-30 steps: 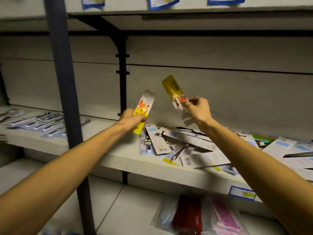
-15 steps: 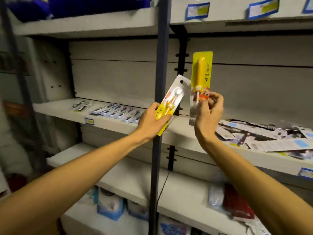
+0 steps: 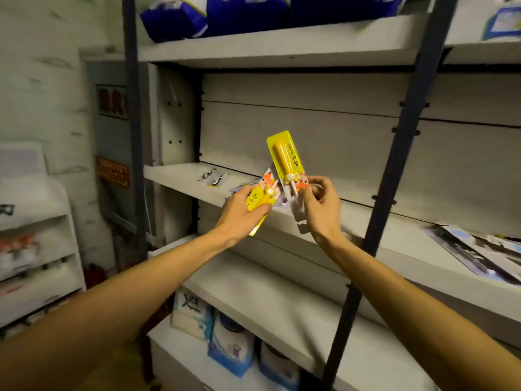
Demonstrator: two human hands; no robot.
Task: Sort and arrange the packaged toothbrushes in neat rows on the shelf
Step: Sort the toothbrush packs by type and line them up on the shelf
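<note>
over the left bay of the shelf [image 3: 180, 176], 2 packaged toothbrushes that were lifted from the jumbled pile [image 3: 479, 255] are now held: left hand [image 3: 239, 213] grips one pack [image 3: 260, 200], right hand [image 3: 321, 207] pinches the other [image 3: 286, 156]. placement in a row is judged next.

Dim, yellowish indoor light with soft shadows beneath each shelf [image 3: 282, 49]. Motion blur smears the left side and right edge; wide-angle distortion bends the posts [image 3: 400, 153].
</note>
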